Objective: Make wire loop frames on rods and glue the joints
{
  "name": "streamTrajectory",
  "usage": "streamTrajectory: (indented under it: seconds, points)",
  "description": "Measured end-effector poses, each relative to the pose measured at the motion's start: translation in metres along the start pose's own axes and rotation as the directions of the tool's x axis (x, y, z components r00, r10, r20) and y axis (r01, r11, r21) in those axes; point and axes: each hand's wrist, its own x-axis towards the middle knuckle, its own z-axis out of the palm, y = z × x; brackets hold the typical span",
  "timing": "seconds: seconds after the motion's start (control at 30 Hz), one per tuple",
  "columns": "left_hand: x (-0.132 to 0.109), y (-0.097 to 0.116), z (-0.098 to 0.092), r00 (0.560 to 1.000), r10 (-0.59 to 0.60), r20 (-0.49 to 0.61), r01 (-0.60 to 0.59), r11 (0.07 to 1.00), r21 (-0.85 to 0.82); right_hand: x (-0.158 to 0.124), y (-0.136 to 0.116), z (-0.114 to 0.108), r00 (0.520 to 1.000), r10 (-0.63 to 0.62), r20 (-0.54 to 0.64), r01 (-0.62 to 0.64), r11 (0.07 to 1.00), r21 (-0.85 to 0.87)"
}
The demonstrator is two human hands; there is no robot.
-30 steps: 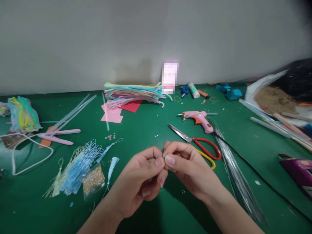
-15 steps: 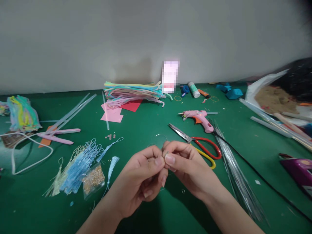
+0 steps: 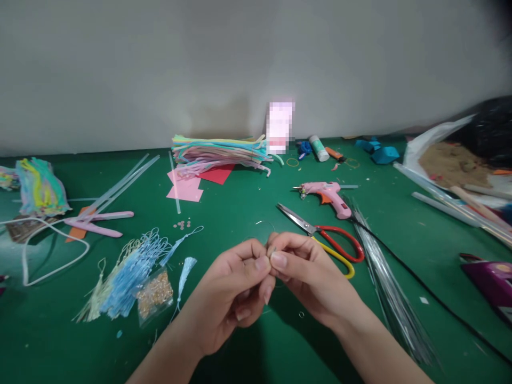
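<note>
At the middle of the table, my left hand [image 3: 240,282] and my right hand [image 3: 304,266] meet, thumbs and fingertips pinched together. A thin wire [image 3: 264,223] curves out just beyond the fingers and appears to run into the pinch; the part between the fingertips is mostly hidden. Scissors [image 3: 308,226] with one red and one yellow handle lie open just past my right hand. Nearest my left forearm are a single light blue tassel [image 3: 184,274] and a small clear bag of gold-coloured findings [image 3: 155,293]. A tiny metal ring [image 3: 301,314] lies below my right hand.
A pink glue gun [image 3: 326,194] trails a black cord beside a bundle of wires [image 3: 384,277]. Pipe cleaners [image 3: 220,154] lie at the back. Tassels [image 3: 128,282] and pink-handled pliers-like tool [image 3: 100,223] are left; a purple object [image 3: 488,282] stands right.
Both hands keep the same pinch, with hardly any movement. The whole view has shifted very slightly.
</note>
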Motion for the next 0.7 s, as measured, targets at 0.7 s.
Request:
streamTrajectory:
  seconds: [0.7]
  points:
    - [-0.0015,-0.0007,0.0001,0.997,0.003,-0.074,0.002,0.998,0.056,0.0007,0.0012,0.0061,0.997,-0.023,-0.07,0.025,0.999,0.022]
